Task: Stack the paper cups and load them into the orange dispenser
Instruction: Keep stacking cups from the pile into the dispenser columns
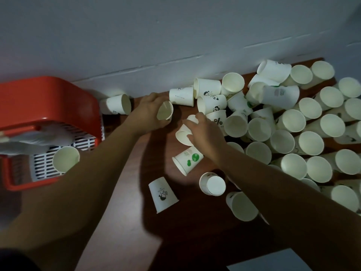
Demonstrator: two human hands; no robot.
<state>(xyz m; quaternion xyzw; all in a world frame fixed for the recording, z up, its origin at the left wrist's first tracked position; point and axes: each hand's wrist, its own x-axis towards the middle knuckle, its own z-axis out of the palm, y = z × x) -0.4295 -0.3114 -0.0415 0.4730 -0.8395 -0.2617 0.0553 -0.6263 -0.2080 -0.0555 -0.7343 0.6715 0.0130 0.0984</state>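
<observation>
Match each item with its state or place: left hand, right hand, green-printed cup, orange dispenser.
Column one
1 left hand
2 right hand
3 green-printed cup
4 orange dispenser

Column two
A lies on its side on the table
B has a plain cup at its white grille
C grips a lone cup, mouth toward the camera
D grips a tilted cup beside the pile

Pairs: 1-C, 2-D, 3-A, 4-B
</observation>
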